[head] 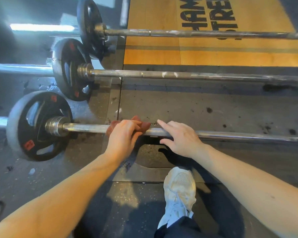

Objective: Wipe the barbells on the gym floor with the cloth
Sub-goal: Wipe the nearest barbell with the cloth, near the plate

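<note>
Three barbells lie side by side across the gym floor, each with a black plate at its left end. On the nearest barbell [86, 128] my left hand [122, 138] grips a reddish-brown cloth [145, 125] wrapped over the shaft, a little right of the plate [38, 126]. My right hand [179, 137] rests on the same shaft just right of the cloth, fingers straight and spread. The middle barbell [179, 75] and the far barbell [179, 33] lie beyond, untouched.
A wooden lifting platform [204, 52] with black lettering lies under the far bar. Dark rubber flooring [213, 107], speckled with debris, runs under the near bars. My white sneaker [179, 191] stands just behind the nearest bar.
</note>
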